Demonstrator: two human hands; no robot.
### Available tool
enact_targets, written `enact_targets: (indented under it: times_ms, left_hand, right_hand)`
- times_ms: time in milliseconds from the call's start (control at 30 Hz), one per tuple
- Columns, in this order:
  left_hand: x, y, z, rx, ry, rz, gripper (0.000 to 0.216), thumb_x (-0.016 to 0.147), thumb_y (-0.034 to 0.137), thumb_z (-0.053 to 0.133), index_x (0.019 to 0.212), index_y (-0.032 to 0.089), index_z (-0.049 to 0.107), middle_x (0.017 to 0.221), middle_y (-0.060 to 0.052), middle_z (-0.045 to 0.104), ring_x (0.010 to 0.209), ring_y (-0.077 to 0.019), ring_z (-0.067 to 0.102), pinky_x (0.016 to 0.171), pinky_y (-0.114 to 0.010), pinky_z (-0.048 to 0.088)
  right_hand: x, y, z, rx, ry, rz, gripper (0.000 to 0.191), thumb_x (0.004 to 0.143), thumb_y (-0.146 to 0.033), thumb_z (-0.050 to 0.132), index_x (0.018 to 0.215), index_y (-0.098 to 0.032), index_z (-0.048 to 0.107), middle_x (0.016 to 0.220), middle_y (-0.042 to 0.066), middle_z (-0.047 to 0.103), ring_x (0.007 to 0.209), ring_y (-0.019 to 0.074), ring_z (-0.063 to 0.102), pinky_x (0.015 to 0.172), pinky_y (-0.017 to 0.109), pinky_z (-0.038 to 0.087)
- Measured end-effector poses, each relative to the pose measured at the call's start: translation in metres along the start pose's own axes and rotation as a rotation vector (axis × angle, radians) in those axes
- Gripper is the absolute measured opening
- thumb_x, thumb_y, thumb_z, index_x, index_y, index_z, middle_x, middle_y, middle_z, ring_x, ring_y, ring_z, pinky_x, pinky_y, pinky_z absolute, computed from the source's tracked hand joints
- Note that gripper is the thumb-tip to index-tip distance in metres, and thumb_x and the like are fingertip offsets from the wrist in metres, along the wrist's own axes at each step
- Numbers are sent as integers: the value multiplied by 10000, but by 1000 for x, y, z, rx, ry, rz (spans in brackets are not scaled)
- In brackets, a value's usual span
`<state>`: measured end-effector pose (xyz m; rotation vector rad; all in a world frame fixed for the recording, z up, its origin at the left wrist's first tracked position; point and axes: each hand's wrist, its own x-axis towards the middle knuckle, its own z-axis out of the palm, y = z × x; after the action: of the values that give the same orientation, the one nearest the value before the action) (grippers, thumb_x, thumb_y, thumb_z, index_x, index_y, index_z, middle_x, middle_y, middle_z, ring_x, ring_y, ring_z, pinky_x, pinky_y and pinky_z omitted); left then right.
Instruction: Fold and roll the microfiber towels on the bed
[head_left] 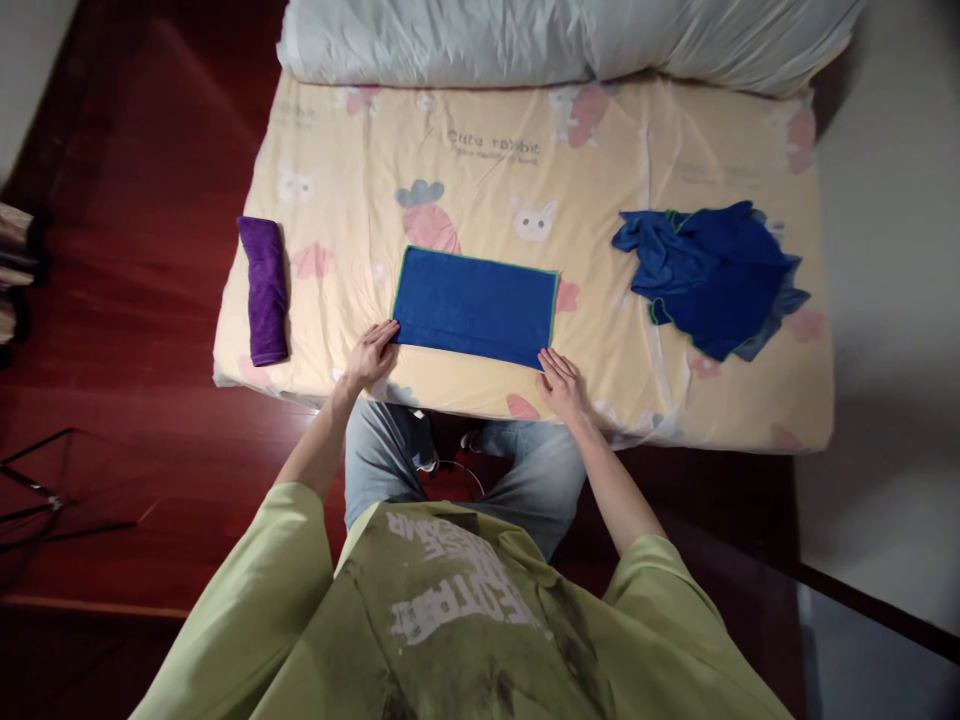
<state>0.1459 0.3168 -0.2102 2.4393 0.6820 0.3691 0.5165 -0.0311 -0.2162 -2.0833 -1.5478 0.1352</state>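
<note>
A blue towel with green edging lies flat as a folded rectangle near the bed's front edge. My left hand is at its near left corner, fingers closed together over the cloth. At the near right corner, my right hand grips the edge with its fingers on top. Both thumbs are mostly hidden. To the right lies a crumpled heap of blue cloths, also edged in green. A rolled or folded purple towel rests on the left side.
The bed has a yellow rabbit-print sheet. A bulky pale quilt spans its far side. Dark thin legs of a stand are on the red floor at left. A pale wall stands at right.
</note>
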Motion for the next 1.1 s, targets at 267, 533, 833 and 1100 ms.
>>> enact_targets:
  times_ms: [267,533,833,1100]
  left_hand:
    - [14,6,2,-25,80,-111,634,792,159,526,1391,163,735,1477,-122,697,1438,-271,625,1289,-505,441]
    - [22,30,12,122,170,-222,560,793,92,571,1305,187,775,1413,-136,733,1373,-326,657,1251,-541,424]
    - [28,30,8,152,113,-208,479,847,89,568,1265,176,784,1397,-165,725,1350,-363,631,1248,-568,398]
    - [30,12,1,56,139,-156,447,840,70,513,1149,172,820,1225,-152,728,1221,-309,634,1113,-454,548]
  right_hand:
    - [17,-12,4,4,106,164,458,930,-101,536,1314,-159,778,1412,127,742,1380,261,678,1223,488,509]
    - [26,-14,3,-11,81,238,408,880,-68,628,1217,-183,826,1332,144,776,1301,311,710,1181,535,510]
    - [20,-10,12,-1,152,235,355,962,-137,597,1241,-191,811,1314,129,787,1289,292,716,1180,526,486]
    - [31,0,-4,242,119,221,342,977,-210,538,1173,-204,817,1251,135,791,1220,285,686,1133,484,534]
